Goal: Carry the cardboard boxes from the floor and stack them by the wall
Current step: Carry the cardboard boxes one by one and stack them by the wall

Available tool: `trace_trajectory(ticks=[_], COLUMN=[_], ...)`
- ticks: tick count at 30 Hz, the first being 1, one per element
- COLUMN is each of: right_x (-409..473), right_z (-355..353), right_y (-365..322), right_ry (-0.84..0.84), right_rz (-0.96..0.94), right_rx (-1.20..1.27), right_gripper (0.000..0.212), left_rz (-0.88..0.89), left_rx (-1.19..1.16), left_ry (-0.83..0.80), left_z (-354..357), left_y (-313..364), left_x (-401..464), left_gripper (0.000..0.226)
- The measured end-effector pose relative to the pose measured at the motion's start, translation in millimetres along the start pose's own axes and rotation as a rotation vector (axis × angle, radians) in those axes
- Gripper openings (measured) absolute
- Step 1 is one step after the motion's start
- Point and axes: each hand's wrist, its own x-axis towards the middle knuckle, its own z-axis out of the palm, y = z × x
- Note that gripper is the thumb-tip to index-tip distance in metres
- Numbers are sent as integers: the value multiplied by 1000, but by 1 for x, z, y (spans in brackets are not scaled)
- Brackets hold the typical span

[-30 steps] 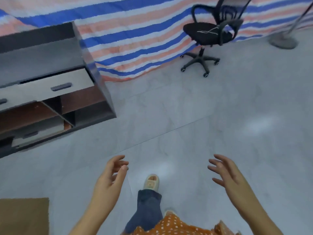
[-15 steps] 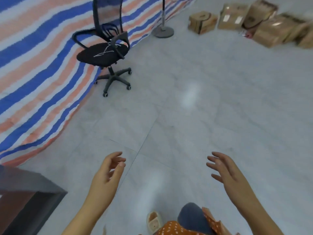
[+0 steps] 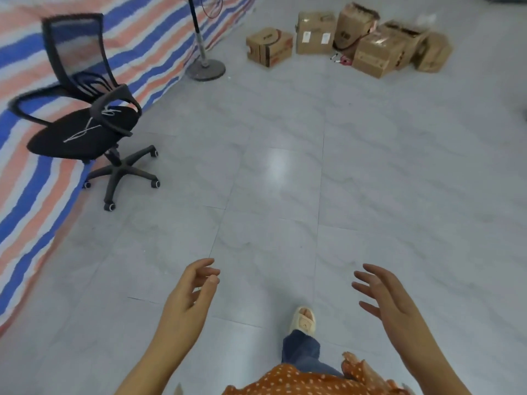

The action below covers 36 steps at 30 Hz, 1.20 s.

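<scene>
Several brown cardboard boxes lie in a loose cluster on the grey tile floor at the far top right: a printed one (image 3: 269, 47) on the left, a taped one with white labels (image 3: 315, 32) beside it, a larger one (image 3: 380, 54) in front, and more behind. My left hand (image 3: 189, 295) and my right hand (image 3: 383, 295) are held out in front of me low in the view, palms facing each other, fingers relaxed, holding nothing. Both hands are far from the boxes.
A black mesh office chair (image 3: 85, 121) on castors stands at the left, by a striped blue, orange and white tarp (image 3: 31, 189). A fan stand with a round base (image 3: 206, 69) sits near the boxes. My foot (image 3: 302, 320) is stepping forward on the floor.
The view has swung right, away from the dark cabinet, and the boxes have come into sight and drawn nearer. Both hands stay empty and held out the same way.
</scene>
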Motion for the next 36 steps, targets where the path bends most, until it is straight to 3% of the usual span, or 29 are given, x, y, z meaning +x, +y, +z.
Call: trace_trajectory(ticks=[12,21,30,36], right_x=[207,349,532,611], right_z=[-87,-84,-69,-57], right_y=[-83,-124,-221,-245], right_ry=[50,62,121,91], right_rz=[-57,-17,-88,-16], right_rx=[80,40,12,-24], right_gripper=[23,20,24,31], left_rz=[88,40,95,69], left_rx=[10,24,-22,43], left_ry=[-88,-72,-102,-164], left_z=[136,170,193,207], left_y=[111,125,203,221], left_x=[185,330,542,628], left_gripper=[25,21,20,22])
